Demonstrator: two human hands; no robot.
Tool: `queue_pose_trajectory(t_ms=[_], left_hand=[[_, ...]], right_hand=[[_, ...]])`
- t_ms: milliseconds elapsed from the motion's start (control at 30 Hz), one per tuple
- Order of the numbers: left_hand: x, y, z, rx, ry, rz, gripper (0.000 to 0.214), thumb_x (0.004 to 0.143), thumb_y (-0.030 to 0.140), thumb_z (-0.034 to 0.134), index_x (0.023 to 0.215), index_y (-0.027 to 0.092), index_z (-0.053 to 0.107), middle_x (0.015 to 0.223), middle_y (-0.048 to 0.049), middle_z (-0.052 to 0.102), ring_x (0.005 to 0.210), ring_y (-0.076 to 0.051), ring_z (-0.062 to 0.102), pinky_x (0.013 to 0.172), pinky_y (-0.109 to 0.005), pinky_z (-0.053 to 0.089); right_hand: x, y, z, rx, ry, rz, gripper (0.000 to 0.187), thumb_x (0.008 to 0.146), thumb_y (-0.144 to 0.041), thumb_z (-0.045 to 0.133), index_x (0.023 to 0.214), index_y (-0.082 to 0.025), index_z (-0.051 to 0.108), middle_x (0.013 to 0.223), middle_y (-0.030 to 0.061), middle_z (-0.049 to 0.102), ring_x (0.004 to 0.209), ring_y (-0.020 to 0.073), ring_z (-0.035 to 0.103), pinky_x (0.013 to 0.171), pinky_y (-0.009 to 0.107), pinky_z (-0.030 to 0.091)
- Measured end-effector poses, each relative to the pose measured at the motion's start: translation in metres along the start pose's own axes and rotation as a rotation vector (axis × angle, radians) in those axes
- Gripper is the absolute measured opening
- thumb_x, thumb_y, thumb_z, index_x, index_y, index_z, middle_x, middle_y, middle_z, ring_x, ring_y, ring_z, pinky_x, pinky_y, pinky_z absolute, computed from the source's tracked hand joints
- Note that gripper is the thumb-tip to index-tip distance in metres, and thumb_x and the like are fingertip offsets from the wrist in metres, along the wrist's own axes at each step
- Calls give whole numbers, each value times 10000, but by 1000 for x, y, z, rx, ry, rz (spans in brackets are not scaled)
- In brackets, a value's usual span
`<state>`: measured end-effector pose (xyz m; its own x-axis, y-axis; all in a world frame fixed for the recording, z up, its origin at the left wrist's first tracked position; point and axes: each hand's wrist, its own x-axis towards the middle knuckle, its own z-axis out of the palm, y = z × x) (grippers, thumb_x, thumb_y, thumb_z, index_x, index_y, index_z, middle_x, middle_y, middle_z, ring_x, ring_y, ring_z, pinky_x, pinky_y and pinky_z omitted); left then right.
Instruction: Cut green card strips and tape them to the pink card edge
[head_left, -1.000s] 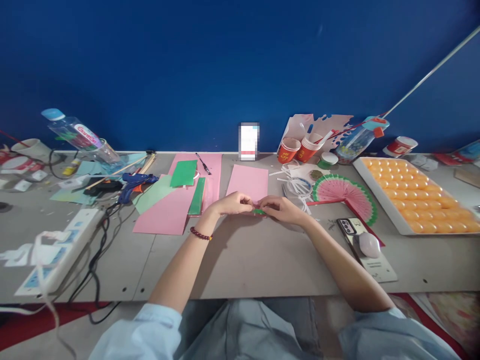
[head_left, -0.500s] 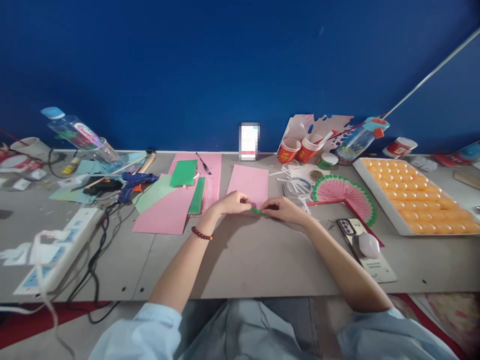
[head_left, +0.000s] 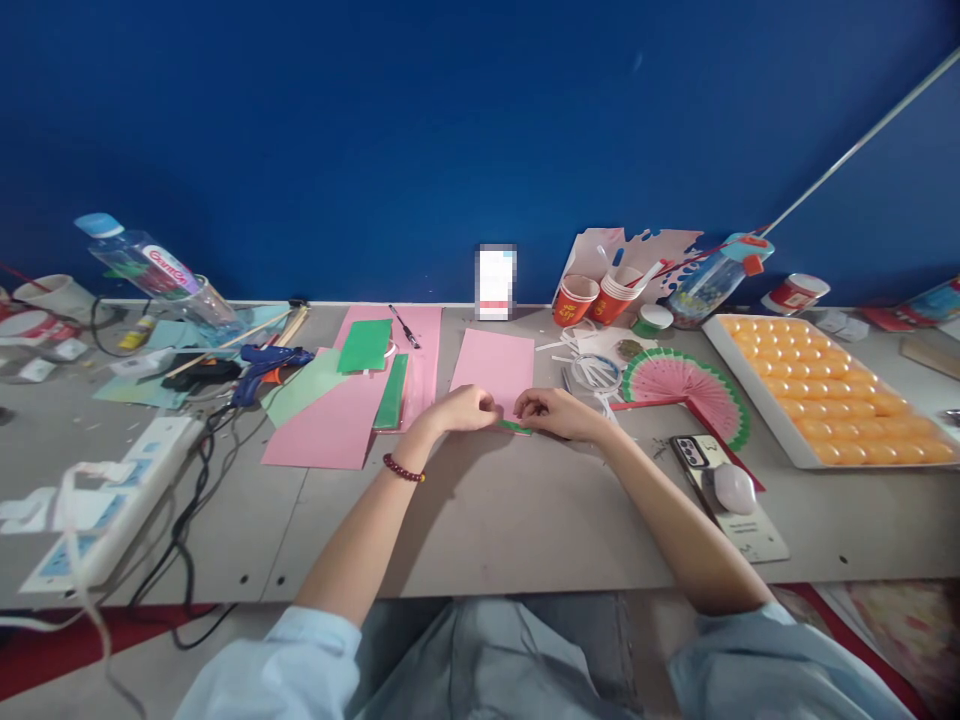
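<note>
My left hand (head_left: 459, 410) and my right hand (head_left: 553, 412) meet at the near edge of a pink paper sheet (head_left: 493, 362) in the middle of the table. Both have their fingers curled and pinched on a small green strip of paper (head_left: 514, 426) that lies along that edge. Only a short piece of the strip shows between the fingertips. A bead bracelet (head_left: 402, 468) circles my left wrist.
More pink and green sheets (head_left: 352, 400) and a blue glue gun (head_left: 264, 364) lie to the left, beside a power strip (head_left: 112, 500) and cables. To the right sit a watermelon paper fan (head_left: 686, 385), red cups (head_left: 596, 298), a phone (head_left: 709, 465) and a tray of orange balls (head_left: 829, 390).
The hands stayed together on the green strip with small finger movements. The view shifted slightly to the right.
</note>
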<state>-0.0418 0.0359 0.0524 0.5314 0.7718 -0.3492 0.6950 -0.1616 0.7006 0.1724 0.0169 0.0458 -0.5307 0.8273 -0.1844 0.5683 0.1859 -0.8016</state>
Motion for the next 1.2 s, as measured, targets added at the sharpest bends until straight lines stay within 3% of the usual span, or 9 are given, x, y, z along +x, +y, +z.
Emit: queue_pose_trajectory(t_ms=[1200], left_hand=[[2, -6, 2, 40, -22, 7, 128, 637, 290, 492, 577, 179, 508, 561, 23, 481, 489, -97, 390, 460, -240, 256]], right_hand=[[0, 7, 7, -80, 30, -90, 71, 756, -227, 602, 806, -182, 623, 700, -6, 629, 665, 126, 564, 631, 231, 420]])
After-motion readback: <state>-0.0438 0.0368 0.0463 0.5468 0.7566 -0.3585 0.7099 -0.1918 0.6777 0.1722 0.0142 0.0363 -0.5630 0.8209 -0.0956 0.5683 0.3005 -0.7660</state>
